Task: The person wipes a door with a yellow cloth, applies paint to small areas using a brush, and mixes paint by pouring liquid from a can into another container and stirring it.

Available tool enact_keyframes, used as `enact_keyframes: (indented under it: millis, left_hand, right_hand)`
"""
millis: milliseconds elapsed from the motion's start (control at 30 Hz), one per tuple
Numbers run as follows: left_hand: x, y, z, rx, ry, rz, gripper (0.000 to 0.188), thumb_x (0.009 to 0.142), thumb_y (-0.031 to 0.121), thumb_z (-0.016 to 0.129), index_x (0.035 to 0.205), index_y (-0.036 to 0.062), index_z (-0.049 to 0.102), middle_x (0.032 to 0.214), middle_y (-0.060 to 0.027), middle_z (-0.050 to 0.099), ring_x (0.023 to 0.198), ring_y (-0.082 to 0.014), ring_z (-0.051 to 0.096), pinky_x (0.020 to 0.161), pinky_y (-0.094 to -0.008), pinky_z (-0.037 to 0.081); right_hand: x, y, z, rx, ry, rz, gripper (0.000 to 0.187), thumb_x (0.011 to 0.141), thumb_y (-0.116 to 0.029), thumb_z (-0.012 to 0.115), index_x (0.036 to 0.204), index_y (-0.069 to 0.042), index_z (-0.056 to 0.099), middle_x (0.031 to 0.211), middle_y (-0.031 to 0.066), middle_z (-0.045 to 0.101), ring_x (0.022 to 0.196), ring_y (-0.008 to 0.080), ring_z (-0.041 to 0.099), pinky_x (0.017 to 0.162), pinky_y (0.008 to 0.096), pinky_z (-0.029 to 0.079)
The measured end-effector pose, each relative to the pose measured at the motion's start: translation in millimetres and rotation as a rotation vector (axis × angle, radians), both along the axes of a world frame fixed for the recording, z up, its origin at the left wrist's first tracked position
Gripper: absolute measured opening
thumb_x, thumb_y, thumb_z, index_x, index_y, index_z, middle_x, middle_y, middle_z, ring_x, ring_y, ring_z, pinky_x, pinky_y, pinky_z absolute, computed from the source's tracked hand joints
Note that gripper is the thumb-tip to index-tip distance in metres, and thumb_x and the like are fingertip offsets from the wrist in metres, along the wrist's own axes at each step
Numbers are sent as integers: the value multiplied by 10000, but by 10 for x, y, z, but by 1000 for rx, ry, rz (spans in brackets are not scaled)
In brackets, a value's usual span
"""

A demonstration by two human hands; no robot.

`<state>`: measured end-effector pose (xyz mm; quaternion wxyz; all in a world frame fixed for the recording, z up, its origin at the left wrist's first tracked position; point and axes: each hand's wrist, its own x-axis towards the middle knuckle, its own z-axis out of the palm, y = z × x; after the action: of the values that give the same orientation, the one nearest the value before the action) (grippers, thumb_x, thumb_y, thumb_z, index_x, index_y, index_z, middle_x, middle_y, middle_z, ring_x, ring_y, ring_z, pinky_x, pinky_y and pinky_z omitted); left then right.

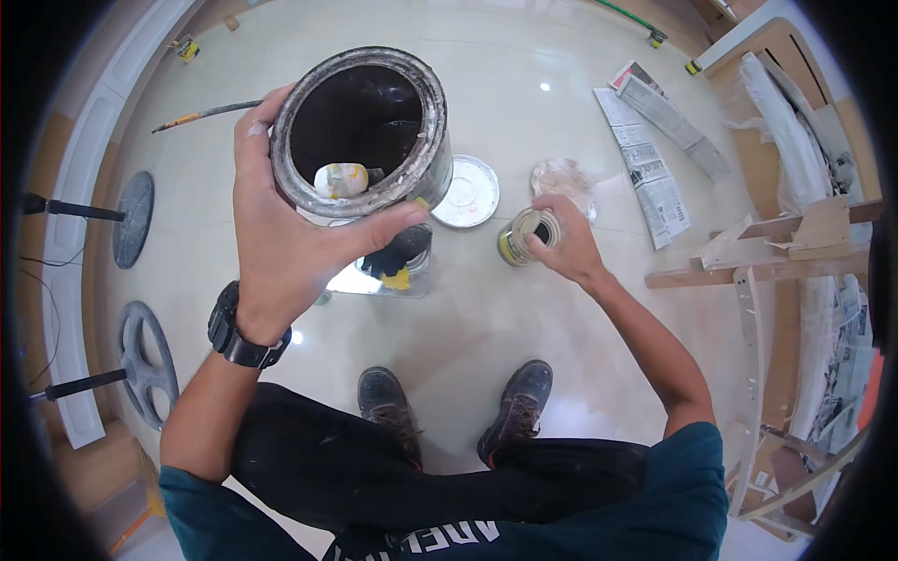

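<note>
My left hand, with a watch on its wrist, grips a large paint can held up close. The can's mouth faces me; its inside is dark and its rim is crusted with paint. At the mouth's near edge shows a rounded white piece with yellow stains, of a kind I cannot make out. Lower down on the right, my right hand is closed on the rim of a small yellow-labelled can. Its fingers reach over the opening. Whether the small can touches the floor is unclear.
A round white lid lies on the floor. Beside it, a tray bears something black and yellow. Newspaper sheets, a crumpled pale piece and a thin stick-like tool lie around. Round stand bases are left; a wooden frame right.
</note>
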<state>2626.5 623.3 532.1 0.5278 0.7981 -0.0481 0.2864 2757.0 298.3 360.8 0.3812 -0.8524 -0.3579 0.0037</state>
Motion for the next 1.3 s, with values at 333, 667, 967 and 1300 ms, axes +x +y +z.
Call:
enact_keyframes:
  millis: [333,667,967,1300]
  left_hand:
    - [39,-297,-166,64,120,-218,1153,571,231,1039,1475,7,361,1401,-131,538,1329,-239,553,1171,-383,420]
    - [67,-321,-373,313,29,-267,1193,540,302,1046,1497,46,382,1459,-171,399,1409,-319,423,1182,-441,379]
    - [172,-688,-887,217,-17,-361,1195,540,308,1033,1499,63,362,1436,-179,423,1385,-353,411,1154,-480,375]
    - [64,-773,-1101,154,85,-497,1213,530,282,1043,1499,69,346,1424,-178,403,1396,-351,387,1169,-471,371]
  right_hand:
    - [71,-557,-780,-5,-5,-13,349,766,-110,800,1050,-58,604,1297,143,644,1241,339,562,1092,437,438]
    - [-86,20,655,281,-199,7,600,783,-188,848,1323,-61,619,1258,96,629,1107,294,587,966,455,472]
    - [-564,298,1738,-117,-399,408,442,711,-110,840,1130,-140,704,1047,42,672,970,267,598,854,386,505]
    - [-637,112,1747,-178,-155,428,319,776,-53,774,1077,-106,681,959,61,684,933,282,587,835,398,512]
